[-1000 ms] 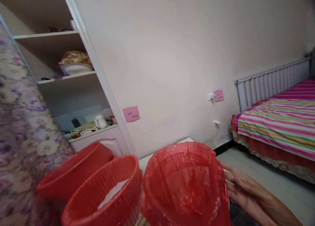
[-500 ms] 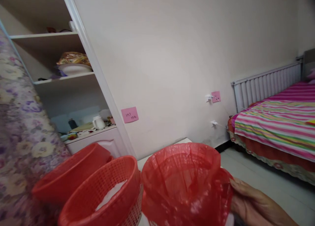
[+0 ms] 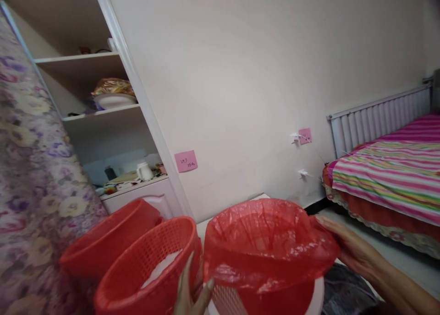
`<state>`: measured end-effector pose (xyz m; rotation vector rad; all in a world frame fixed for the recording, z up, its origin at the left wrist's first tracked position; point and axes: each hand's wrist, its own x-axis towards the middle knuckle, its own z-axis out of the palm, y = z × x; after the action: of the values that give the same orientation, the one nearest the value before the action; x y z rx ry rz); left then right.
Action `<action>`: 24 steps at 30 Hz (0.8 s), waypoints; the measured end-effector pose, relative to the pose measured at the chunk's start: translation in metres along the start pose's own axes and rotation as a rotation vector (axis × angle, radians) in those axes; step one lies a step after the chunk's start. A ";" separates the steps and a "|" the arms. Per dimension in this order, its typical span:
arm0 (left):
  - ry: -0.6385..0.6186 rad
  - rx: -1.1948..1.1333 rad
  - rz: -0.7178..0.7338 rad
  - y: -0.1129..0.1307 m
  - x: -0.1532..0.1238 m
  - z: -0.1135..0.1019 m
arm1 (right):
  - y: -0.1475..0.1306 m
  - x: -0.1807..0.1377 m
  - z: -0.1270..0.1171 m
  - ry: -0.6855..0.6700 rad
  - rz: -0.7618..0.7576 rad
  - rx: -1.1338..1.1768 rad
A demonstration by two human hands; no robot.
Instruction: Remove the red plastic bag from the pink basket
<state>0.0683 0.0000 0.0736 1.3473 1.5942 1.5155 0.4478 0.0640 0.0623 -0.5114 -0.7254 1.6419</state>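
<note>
Head view: the right hand (image 3: 347, 248) grips the red plastic bag (image 3: 268, 244) at its right edge, its fingers closed on the film and drawing it outward over the rim of a white waste bin (image 3: 227, 301). The bag lines the bin, its mouth standing open and its border folded down over the bin's outside. The left hand (image 3: 192, 290) comes up from the bottom edge at the bag's left side, its fingers pinched on the film just where the bag meets the red mesh basket (image 3: 151, 269). That basket stands touching the bin on the left and holds something white (image 3: 160, 269) that cannot be made out. Behind the basket, further left, a plain red basin (image 3: 106, 246) tilts with its mouth toward the upper left. Floral fabric (image 3: 30, 168) fills the left edge of the picture. Beyond the baskets a white shelf unit (image 3: 103, 116) carries a dish, a white cup (image 3: 144, 171) and small items. Two pink notes are stuck on the wall (image 3: 240, 77), one (image 3: 186, 161) beside the shelf unit and one (image 3: 305, 135) near the bed. At right stands a bed with a striped cover (image 3: 388, 168) and a white slatted headboard (image 3: 374, 118).
</note>
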 end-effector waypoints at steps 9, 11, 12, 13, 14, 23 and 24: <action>-0.149 -0.284 -0.057 -0.017 0.048 0.020 | 0.011 0.049 -0.003 -0.073 0.012 -0.118; -0.103 -0.271 -0.080 -0.021 0.053 0.020 | 0.011 0.065 -0.005 -0.039 -0.044 -0.205; -0.075 -0.271 -0.082 -0.020 0.053 0.019 | 0.011 0.073 -0.005 -0.026 -0.067 -0.246; -0.053 -0.274 -0.078 -0.019 0.053 0.019 | 0.010 0.081 -0.005 -0.014 -0.093 -0.285; -0.043 -0.281 -0.070 -0.015 0.053 0.019 | 0.009 0.088 -0.004 -0.007 -0.115 -0.318; 0.088 -0.460 0.077 0.046 0.047 0.031 | -0.006 0.121 0.062 -0.183 -0.277 -0.539; 0.092 -0.493 0.089 0.053 0.044 0.031 | -0.008 0.116 0.073 -0.228 -0.294 -0.543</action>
<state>0.0958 0.0444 0.1282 1.0898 1.1136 1.8913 0.3811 0.1655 0.1270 -0.5691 -1.3659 1.2297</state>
